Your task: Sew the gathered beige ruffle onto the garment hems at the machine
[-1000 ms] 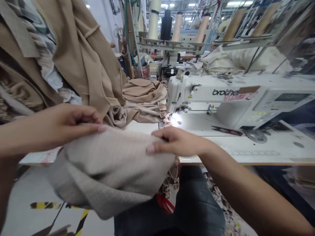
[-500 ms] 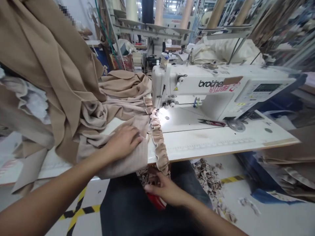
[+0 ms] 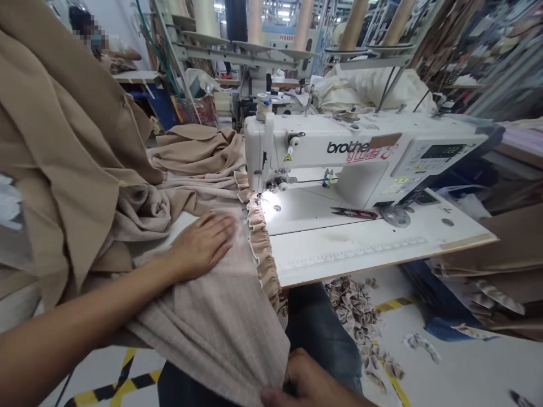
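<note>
My left hand (image 3: 202, 243) lies flat with its fingers spread on a beige checked fabric panel (image 3: 220, 328) spread over the table edge. A brown ruffle strip (image 3: 263, 249) runs along the panel's right edge up to the needle of the white Brother sewing machine (image 3: 360, 152). At the bottom of the view my right hand (image 3: 305, 384) is closed, pinching the lower corner of the same panel over my lap.
Tan fabric hangs in a big heap (image 3: 72, 152) at the left and spills behind the machine. Red snips (image 3: 356, 213) lie on the white table (image 3: 382, 249). Fabric scraps (image 3: 360, 316) litter the floor. Thread cones stand at the back. Another person sits far left.
My right hand dropped lower and took hold of the panel's bottom corner. The panel now drapes further over my lap. My left hand stays flat on it.
</note>
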The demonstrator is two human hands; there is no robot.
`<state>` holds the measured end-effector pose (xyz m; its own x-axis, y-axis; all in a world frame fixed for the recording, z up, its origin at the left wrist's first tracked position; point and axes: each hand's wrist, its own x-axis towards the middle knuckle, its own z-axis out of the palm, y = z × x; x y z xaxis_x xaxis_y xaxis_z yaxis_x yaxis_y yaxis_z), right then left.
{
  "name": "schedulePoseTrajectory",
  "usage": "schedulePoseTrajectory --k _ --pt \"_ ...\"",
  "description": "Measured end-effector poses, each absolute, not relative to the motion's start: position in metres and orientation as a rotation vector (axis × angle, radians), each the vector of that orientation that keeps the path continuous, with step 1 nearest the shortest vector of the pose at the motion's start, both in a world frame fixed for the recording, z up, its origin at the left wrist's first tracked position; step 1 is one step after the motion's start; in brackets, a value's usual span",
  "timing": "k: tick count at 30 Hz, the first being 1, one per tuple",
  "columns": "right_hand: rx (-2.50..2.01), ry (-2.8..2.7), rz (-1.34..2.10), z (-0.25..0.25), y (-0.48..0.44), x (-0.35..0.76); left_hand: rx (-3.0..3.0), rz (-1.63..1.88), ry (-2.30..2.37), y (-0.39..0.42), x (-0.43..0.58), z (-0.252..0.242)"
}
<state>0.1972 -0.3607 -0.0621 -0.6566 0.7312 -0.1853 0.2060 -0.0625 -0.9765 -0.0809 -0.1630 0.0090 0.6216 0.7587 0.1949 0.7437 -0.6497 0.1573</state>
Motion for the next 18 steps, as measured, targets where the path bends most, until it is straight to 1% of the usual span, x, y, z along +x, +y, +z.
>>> schedulePoseTrajectory --k 3,5,6,8,10,11,13,16,18 --pt "-1.010 -2.083 1.839 -0.029 -0.333 0.216 2.805 0.349 1.166 -0.155 -0.072 0.016" --pt "-0.998 -2.120 1.805 -0.001 -0.305 0.220 2.795 0.381 1.228 -0.143 -0.063 0.016" --pt "-1.059 -2.071 1.687 0.012 -0.289 0.218 2.783 0.420 1.293 -0.137 -0.059 0.014" --pt "-1.269 -1.989 1.242 0.026 -0.255 0.211 2.752 0.531 1.454 -0.131 -0.051 0.006" --pt "-1.409 -2.002 0.846 0.027 -0.222 0.200 2.718 0.656 1.598 -0.137 -0.046 -0.002" --pt "-1.432 -2.030 0.758 0.025 -0.207 0.195 2.708 0.708 1.642 -0.144 -0.044 -0.006" --pt "-1.397 -2.073 0.799 0.019 -0.182 0.190 2.705 0.778 1.669 -0.160 -0.040 -0.011" --pt "-1.263 -2.009 1.055 0.016 -0.157 0.195 2.702 0.848 1.647 -0.175 -0.030 -0.015" --pt "-1.148 -1.887 1.236 0.019 -0.147 0.201 2.646 0.911 1.671 -0.170 -0.018 -0.018"
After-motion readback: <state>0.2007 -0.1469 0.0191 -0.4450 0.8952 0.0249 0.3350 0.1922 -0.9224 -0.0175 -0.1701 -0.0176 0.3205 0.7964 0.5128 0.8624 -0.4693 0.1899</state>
